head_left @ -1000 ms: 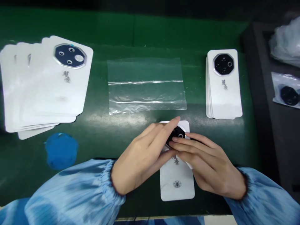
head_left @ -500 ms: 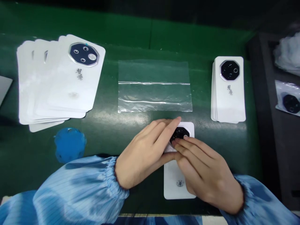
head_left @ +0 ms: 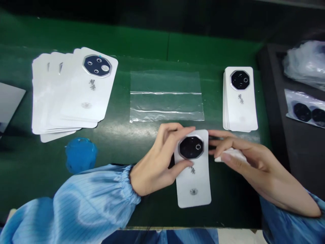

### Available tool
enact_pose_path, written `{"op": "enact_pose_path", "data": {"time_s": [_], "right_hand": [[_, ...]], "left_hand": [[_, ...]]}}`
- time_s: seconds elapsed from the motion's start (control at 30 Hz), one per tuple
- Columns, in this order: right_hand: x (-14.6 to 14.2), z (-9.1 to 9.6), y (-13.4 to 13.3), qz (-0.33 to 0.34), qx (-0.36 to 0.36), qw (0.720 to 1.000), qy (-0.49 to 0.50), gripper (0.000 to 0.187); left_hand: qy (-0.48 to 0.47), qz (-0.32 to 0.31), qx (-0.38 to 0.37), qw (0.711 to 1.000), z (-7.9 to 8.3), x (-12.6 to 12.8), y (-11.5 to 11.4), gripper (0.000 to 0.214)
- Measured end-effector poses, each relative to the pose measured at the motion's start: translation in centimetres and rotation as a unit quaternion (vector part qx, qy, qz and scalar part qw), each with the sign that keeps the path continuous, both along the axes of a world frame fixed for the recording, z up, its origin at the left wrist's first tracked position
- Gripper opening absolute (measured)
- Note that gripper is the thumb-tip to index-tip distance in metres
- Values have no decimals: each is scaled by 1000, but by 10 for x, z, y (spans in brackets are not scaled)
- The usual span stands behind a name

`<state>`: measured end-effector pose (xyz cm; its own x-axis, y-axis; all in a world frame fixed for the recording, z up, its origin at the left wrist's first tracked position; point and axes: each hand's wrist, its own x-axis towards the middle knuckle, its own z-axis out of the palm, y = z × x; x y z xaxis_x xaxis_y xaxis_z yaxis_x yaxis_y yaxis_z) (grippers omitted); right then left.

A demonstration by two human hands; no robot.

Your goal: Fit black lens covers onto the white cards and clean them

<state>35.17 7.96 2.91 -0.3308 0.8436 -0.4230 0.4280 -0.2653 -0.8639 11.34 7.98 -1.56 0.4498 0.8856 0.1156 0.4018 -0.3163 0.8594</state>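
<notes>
A white phone back cover (head_left: 195,184) with a black octagonal camera lens plate (head_left: 191,147) lies on the green mat in front of me. My left hand (head_left: 162,161) grips it from the left, fingers at its upper edge and thumb pressed below the lens plate. To its right, my right hand (head_left: 248,162) pinches a folded white wiping cloth (head_left: 232,154) between thumb and fingers. Those outer fingertips reach close to the cover's right edge; whether they touch it I cannot tell. Dark lettering and a small round emblem show on the cover.
At left lies a fanned pile of white back covers (head_left: 73,98), with a blue round pad (head_left: 81,155) below. A clear plastic bag (head_left: 166,98) lies mid-mat. Another stack of covers (head_left: 242,112) stands right, beside a dark tray (head_left: 276,135) holding bagged lens plates (head_left: 302,112).
My right hand has come off the lens plate and moved right, showing the white cloth. My left hand has shifted its grip, and the cover is slightly tilted. The camera view has also shifted.
</notes>
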Motion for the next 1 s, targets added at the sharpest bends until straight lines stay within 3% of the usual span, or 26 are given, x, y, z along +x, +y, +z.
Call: {"op": "enact_pose_path", "data": {"time_s": [0.13,0.3,0.5,0.73,1.0], "right_hand": [[5,10,1,76,-90,991,69,12],[3,9,-2,58,-124,981,135,13],[-11,10,-4,67,-128,974,173,13],[-12,11,-7,71,-120,970,200,15],[-9,6,-8,84,-113,968,208,16]], "left_hand": [[-150,58,-126,979,0,4,-2,79],[-188,84,-220,954,8,9,-3,70],[-155,165,-224,948,16,11,-5,67],[-193,185,-227,937,21,10,-6,46],[-164,196,-192,947,18,8,-9,37]]}}
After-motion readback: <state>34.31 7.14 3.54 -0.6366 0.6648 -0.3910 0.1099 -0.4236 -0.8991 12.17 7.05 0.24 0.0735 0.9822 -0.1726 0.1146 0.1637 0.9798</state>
